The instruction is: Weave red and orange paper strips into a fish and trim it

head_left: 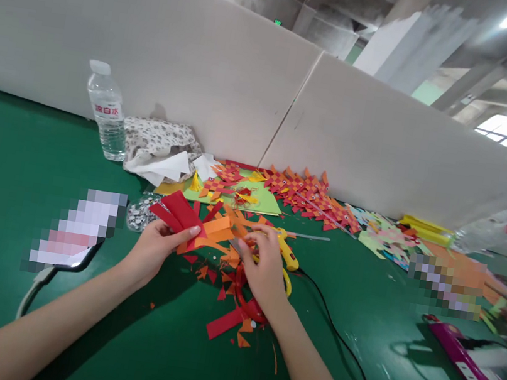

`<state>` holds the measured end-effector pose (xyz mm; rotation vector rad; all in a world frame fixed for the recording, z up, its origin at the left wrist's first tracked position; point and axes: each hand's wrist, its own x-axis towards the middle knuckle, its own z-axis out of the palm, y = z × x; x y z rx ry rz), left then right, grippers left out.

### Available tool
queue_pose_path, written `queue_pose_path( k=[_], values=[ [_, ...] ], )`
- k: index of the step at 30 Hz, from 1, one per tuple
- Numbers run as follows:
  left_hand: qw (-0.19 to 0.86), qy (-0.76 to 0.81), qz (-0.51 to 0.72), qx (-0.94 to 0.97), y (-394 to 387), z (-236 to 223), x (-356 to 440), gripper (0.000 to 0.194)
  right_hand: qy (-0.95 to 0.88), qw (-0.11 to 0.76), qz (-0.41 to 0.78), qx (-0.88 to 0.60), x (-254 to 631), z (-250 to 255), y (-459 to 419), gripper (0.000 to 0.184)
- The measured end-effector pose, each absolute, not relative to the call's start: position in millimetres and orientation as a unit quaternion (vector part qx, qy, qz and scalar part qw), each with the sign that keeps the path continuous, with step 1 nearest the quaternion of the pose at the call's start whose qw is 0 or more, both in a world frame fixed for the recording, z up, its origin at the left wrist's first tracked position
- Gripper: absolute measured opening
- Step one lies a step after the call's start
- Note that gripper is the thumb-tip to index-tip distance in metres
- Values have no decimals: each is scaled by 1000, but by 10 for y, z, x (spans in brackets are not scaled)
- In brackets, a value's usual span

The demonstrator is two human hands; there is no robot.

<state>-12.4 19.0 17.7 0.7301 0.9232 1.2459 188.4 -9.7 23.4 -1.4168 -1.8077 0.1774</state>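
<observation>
My left hand [158, 247] is closed on a fan of red paper strips [177, 209] woven with orange paper strips [219, 228], the thumb pressing on top. Close to the right side of this piece is my right hand [265, 267], with its fingers bent. A grey blade [236, 246] shows between its fingertips and the orange strips, and a yellow loop [288, 283] sticks out past the hand. They look like scissors in its grip, partly hidden. A yellow glue gun [288, 251] lies just behind. Paper scraps [226, 324] and a red ring-shaped item [254, 309] lie under the hands.
Woven paper fish [301, 191] are piled along the white partition [184, 46]. A water bottle [107, 111], a patterned pouch [161, 138] and a bag of small round pieces [140, 212] stand left. A phone [80, 231] lies nearby. The gun's cord [337, 329] and a purple power strip [462, 354] are right.
</observation>
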Motion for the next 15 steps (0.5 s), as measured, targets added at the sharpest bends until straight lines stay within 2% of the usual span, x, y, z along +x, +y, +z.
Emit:
queue_pose_path(
  k=[2, 6, 8, 10, 13, 15],
  values=[
    [655, 409, 543, 331, 180, 182, -127, 24, -675, 469, 119, -558, 1894, 235, -87, 12],
    [658, 414, 523, 349, 153, 194, -124, 27, -581, 531, 276, -552, 1915, 219, -70, 18],
    [663, 420, 512, 349, 146, 197, -120, 29, -539, 558, 328, -539, 1916, 217, -67, 28],
    [664, 427, 509, 343, 148, 193, -115, 31, -527, 555, 352, -539, 1906, 218, -72, 28],
    [656, 428, 522, 339, 163, 168, -109, 31, -555, 504, 368, -551, 1862, 216, -108, 10],
    [647, 427, 532, 342, 170, 145, -107, 29, -587, 466, 372, -548, 1814, 215, -151, 11]
  ],
)
